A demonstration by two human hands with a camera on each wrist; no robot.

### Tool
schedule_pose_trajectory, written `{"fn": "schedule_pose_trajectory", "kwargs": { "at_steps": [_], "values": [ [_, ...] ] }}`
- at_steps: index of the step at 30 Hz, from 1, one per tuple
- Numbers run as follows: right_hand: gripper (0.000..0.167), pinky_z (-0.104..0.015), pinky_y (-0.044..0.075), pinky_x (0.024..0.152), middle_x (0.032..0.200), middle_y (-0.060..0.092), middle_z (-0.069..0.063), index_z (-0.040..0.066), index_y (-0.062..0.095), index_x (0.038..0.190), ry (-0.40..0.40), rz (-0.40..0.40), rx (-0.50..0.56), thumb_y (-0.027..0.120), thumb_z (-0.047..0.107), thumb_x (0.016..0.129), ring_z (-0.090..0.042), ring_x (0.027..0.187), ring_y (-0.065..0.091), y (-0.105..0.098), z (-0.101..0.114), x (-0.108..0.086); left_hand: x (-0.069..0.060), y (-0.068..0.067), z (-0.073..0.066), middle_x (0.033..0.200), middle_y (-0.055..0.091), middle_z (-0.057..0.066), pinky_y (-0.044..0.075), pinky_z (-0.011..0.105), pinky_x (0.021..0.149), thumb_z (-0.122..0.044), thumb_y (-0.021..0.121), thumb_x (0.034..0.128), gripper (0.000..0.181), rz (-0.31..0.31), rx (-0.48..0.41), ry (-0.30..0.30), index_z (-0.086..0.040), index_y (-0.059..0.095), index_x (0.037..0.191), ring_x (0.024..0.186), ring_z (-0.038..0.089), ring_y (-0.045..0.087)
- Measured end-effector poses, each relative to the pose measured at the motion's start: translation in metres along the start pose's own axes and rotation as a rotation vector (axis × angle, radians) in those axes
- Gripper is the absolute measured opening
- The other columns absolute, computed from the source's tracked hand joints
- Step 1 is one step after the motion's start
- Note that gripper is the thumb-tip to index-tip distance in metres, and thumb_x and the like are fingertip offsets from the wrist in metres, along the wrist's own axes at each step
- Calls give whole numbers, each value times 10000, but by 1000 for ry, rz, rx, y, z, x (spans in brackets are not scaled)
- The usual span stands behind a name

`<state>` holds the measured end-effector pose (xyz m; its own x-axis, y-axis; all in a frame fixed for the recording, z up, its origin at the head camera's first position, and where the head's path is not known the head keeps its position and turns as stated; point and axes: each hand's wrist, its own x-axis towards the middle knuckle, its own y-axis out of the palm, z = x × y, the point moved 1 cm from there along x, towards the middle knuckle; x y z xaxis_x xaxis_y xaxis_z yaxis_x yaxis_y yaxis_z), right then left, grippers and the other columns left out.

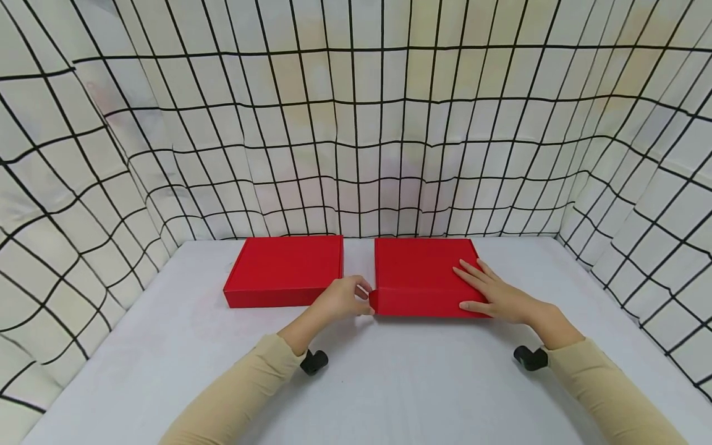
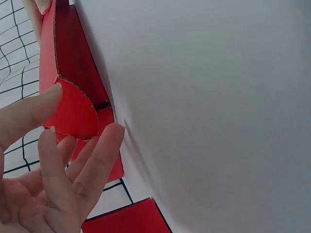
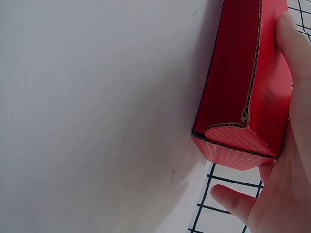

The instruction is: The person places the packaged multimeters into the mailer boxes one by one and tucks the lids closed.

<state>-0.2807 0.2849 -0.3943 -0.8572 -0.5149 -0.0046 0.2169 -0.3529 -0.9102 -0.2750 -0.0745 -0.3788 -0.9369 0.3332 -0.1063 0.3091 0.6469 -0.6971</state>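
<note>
The right red cardboard box (image 1: 424, 266) lies on the white table, its lid down over the top and its front lid panel (image 1: 428, 303) slanting forward. My left hand (image 1: 343, 298) is at the box's left front corner. Its loosely bent fingers touch a rounded red side flap (image 2: 75, 111) that sticks out there. My right hand (image 1: 497, 295) rests spread on the right side of the lid. In the right wrist view, its thumb (image 3: 294, 46) lies along the lid by the corrugated edge. A dark gap shows below that edge.
A second red box (image 1: 292, 266), with its lid down, lies to the left on the white table (image 1: 411, 383). White walls with a black grid (image 1: 356, 123) enclose the back and sides. A small black device (image 1: 314, 362) sits at each wrist.
</note>
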Motion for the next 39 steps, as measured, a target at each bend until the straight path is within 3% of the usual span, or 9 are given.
{"fn": "schedule_pose_trajectory", "kwargs": {
  "at_steps": [10, 29, 39],
  "values": [
    [899, -696, 389, 1050, 1689, 125, -174, 127, 237, 1639, 1, -4, 3, 666, 522, 955, -507, 1508, 25, 2, 1, 1, 6, 3, -1, 1172, 690, 117, 561, 396, 859, -81, 888, 777, 445, 22, -1, 26, -37, 643, 1145, 1084, 273, 625],
    [881, -705, 374, 1055, 1687, 144, -174, 124, 263, 1632, 0, -34, 19, 674, 509, 955, -509, 1507, 29, 2, 1, -2, 8, 11, -8, 1024, 688, 45, 532, 331, 737, -199, 930, 749, 472, 4, 185, 63, -51, 640, 1092, 859, 177, 613],
    [881, -709, 370, 1056, 1688, 140, -173, 134, 254, 1637, 10, -14, 43, 675, 500, 955, -509, 1506, 40, 0, 1, -1, 3, 7, -5, 965, 740, 11, 552, 297, 782, -203, 900, 782, 388, 7, 112, 99, -25, 713, 1072, 904, 164, 686]
  ]
}}
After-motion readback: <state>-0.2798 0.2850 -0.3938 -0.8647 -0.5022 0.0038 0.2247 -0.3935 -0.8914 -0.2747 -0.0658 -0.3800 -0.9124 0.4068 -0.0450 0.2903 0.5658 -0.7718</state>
